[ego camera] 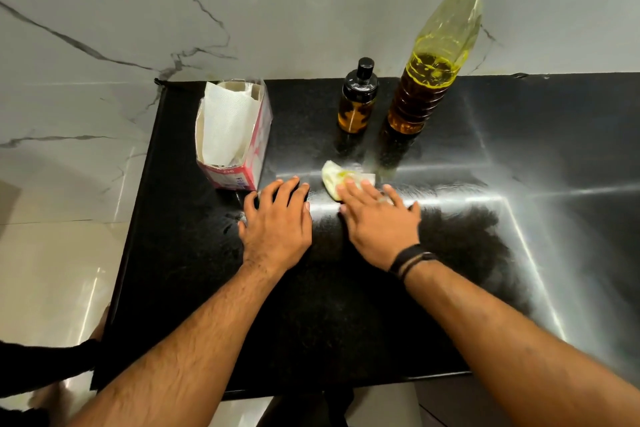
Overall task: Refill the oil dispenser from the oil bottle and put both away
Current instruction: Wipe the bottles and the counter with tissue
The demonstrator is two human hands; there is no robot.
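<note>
My dispenser (357, 97) stands upright at the back of the counter, a small clear bottle with a black cap on, amber oil filling most of it. Just to its right, not touching, stands my tall bottle (433, 55), red cap on, roughly half full of oil.

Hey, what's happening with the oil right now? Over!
Left hand flat on counter, right hand pressing tissue. Dispenser and bottle capped, upright. Tissue box left, clear of them.
</note>
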